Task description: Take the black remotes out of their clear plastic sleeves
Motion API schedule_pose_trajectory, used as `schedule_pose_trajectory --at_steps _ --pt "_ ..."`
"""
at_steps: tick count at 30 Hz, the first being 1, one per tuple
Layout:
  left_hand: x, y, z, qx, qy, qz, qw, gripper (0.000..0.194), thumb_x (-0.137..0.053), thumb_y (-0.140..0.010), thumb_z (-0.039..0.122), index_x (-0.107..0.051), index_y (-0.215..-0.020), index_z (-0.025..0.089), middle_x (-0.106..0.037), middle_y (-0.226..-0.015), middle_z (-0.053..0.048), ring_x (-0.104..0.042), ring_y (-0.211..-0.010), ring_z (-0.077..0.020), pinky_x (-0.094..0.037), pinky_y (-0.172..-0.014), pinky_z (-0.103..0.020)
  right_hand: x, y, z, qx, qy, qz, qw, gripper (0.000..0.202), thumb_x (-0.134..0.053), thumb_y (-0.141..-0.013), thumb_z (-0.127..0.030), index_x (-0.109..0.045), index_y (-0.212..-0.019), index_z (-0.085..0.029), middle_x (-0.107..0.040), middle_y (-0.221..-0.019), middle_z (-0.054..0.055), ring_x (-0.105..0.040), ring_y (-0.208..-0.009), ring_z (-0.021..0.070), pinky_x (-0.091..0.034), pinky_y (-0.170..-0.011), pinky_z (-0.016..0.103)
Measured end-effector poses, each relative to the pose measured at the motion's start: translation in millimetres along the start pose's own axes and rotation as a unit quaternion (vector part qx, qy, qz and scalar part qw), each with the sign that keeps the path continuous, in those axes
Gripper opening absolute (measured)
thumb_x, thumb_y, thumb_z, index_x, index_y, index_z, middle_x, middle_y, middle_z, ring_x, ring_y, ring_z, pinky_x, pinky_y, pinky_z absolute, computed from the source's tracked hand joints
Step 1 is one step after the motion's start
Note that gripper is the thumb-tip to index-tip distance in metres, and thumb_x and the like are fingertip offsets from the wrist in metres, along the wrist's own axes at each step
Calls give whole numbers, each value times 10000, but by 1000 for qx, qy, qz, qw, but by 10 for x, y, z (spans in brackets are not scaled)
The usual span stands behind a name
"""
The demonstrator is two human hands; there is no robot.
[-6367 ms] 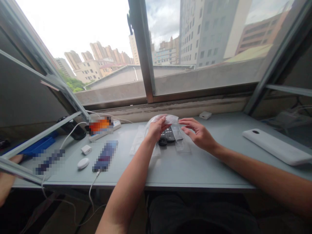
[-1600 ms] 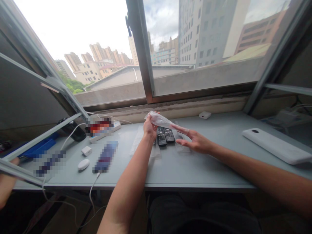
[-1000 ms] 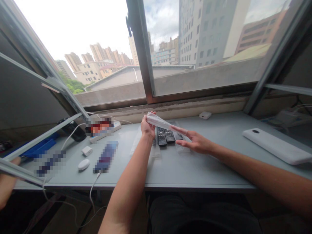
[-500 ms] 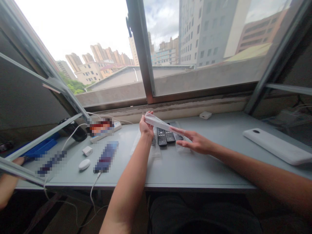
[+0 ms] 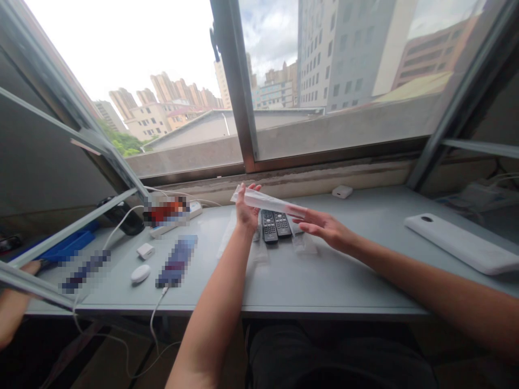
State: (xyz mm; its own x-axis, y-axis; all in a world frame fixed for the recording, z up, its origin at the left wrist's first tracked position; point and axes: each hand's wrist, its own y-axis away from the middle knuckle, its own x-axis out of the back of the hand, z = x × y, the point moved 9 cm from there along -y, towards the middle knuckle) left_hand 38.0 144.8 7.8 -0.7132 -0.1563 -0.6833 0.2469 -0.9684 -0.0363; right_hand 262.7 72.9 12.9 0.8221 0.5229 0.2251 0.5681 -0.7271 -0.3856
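Note:
A long, narrow translucent plastic bag stretches between my hands above the table. My left hand is closed around its left end, thumb on the near side. At the other end is my right hand, with its fingers stretched out and their tips showing through the plastic. Its thumb stands apart from the fingers. Below the bag, two black remote controls lie side by side. Clear plastic bags lie to either side of them, partly covered by my hands; what is in them is hard to make out.
Left on the table are a blurred-out phone on a cable, a white oval case, a white charger and a power strip. A white power bank lies right. Another person's arm shows far left.
The plastic bag's left end has shifted slightly left and the bag lies flatter in view. My right hand has turned a little, and its thumb has come closer to its fingers.

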Motion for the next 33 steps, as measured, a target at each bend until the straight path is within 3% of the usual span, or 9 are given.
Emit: schedule_pose_trajectory --at_steps 4,8,12,15,17,19,22,24,33 --pt "-233 126 -176 61 -32 -87 994 352 -771 -948 483 -786 -1140 189 -795 -1152 -122 -740 -1141 -266 -578 -890 -315 35 -28 85 -13 -100 26 995 608 -768 -980 -577 -677 -1544 -370 -630 -1622 48 -576 -1518 371 -414 -1294 619" --pt "-313 180 -248 69 -53 -116 989 289 -858 -865 383 -780 -1030 159 -784 -1052 -109 -752 -1083 -254 -562 -889 -299 35 -46 92 -17 -155 30 987 559 -749 -982 -570 -716 -1492 -342 -667 -1584 78 -590 -1505 374 -428 -1279 623" --pt "-196 88 -176 31 -35 -67 997 228 -838 -867 358 -778 -963 160 -780 -984 -74 -731 -897 -173 -523 -731 -231 150 -1 46 -4 -25 96 995 504 -721 -1020 -545 -723 -1444 -271 -754 -1430 121 -711 -1335 360 -527 -1191 597" --pt "-43 9 -96 9 0 -8 1000 217 -813 -890 375 -776 -973 177 -781 -977 -51 -706 -820 -135 -477 -637 -199 194 60 -77 55 138 156 976 453 -719 -1034 -485 -719 -1414 -240 -754 -1347 144 -762 -1161 327 -608 -1083 567" --pt "36 -19 -53 2 15 20 1000 218 -782 -919 388 -777 -986 181 -783 -997 -49 -689 -777 -113 -434 -577 -184 69 68 -140 107 231 128 959 384 -732 -1026 -428 -755 -1355 -233 -735 -1373 152 -738 -1216 340 -589 -1117 582" --pt "94 -30 -25 0 22 43 999 225 -742 -950 400 -775 -986 180 -782 -998 -50 -658 -714 -92 -383 -523 -176 -122 58 -117 138 296 56 944 400 -753 -1010 -386 -759 -1382 -241 -695 -1484 154 -643 -1404 374 -506 -1219 619" --pt "136 -27 -14 4 29 65 997 232 -706 -973 403 -768 -972 179 -776 -976 -51 -614 -650 -75 -327 -482 -173 -322 51 11 140 348 -37 926 550 -777 -997 -389 -688 -1521 -248 -582 -1651 152 -455 -1598 404 -388 -1303 666" --pt "137 -23 -18 9 31 68 997 238 -695 -976 407 -766 -970 179 -775 -975 -54 -606 -643 -75 -308 -477 -176 -373 51 93 127 365 -70 920 586 -767 -1006 -396 -660 -1559 -238 -567 -1666 160 -439 -1610 411 -358 -1313 687" --pt "85 -11 -48 9 10 56 998 256 -725 -946 421 -768 -977 171 -773 -1004 -63 -635 -705 -94 -296 -505 -194 -360 96 -19 159 342 -47 925 541 -839 -947 -354 -730 -1469 -267 -710 -1459 143 -638 -1392 372 -502 -1220 598"
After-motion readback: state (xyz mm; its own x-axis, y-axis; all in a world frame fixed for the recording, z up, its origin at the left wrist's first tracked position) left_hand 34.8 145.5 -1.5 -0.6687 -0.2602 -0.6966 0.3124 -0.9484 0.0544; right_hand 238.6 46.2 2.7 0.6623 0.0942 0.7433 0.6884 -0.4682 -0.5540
